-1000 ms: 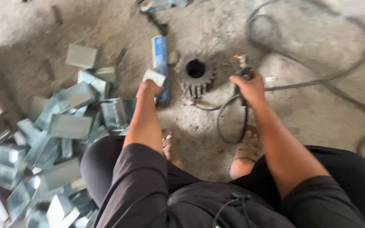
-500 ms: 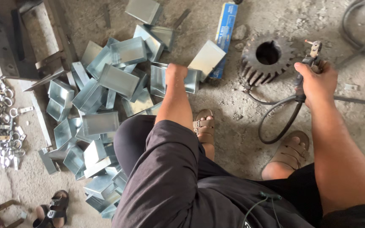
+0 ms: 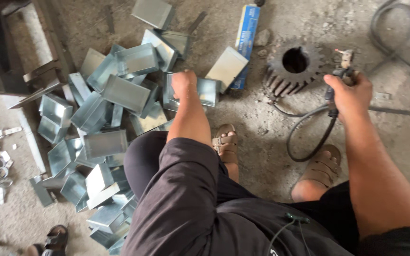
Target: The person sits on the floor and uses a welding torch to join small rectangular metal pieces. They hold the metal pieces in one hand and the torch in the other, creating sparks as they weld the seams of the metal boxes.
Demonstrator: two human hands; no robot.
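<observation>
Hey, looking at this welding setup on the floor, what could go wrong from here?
1. The right hand grips the electrode holder bare, so sparks or heat might burn it.
2. The left hand clasps a sheet-metal box ungloved; its edges could cut.
3. The cable loops beside an open sandal, a likely snag or trip.

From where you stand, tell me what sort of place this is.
Probably a small metal fabrication or welding workshop. A heap of galvanized sheet-metal boxes lies on the bare concrete floor, a worn steel gear sits nearby, and the right hand grips a cabled welding holder.
</observation>
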